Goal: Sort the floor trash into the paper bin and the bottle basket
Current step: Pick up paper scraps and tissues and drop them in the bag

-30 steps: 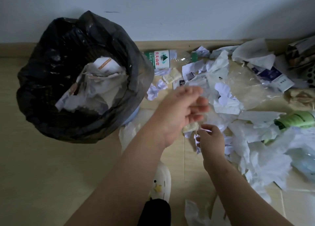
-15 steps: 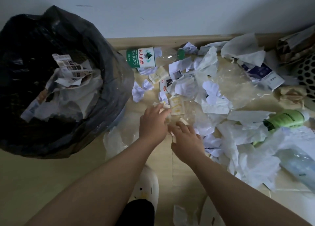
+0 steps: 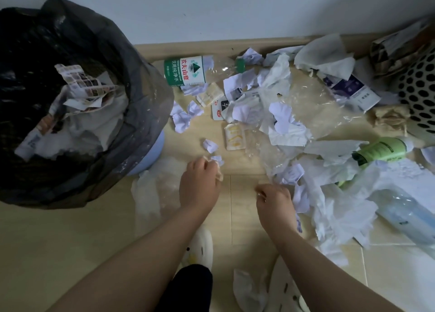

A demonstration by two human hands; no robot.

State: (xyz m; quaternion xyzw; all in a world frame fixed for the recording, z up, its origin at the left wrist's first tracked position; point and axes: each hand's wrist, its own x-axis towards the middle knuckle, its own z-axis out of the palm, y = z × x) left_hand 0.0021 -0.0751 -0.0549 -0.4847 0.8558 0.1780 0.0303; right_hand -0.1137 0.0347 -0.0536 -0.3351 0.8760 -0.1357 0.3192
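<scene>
My left hand point(image 3: 200, 182) grips a small wad of crumpled paper scraps point(image 3: 217, 163) just above the floor. My right hand point(image 3: 274, 201) has its fingers curled at the near edge of the paper pile point(image 3: 329, 194); whether it pinches a scrap cannot be told. The paper bin point(image 3: 141, 104), lined with a black bag and holding torn paper, stands at the left. A clear water bottle with a green and white label point(image 3: 188, 71) lies by the wall. A green bottle point(image 3: 381, 150) and a clear bottle point(image 3: 407, 215) lie at the right. The white perforated basket point(image 3: 421, 95) shows at the right edge.
Loose scraps, a yellowish packet point(image 3: 235, 137) and clear plastic film point(image 3: 317, 104) cover the floor between bin and basket. A crumpled brown bag point(image 3: 395, 48) sits by the wall at the right. My slippered foot point(image 3: 200, 248) is below my hands.
Both hands have pulled back towards me from the packet. My left hand has closed round small scraps, and my right hand has moved right to the pile's edge.
</scene>
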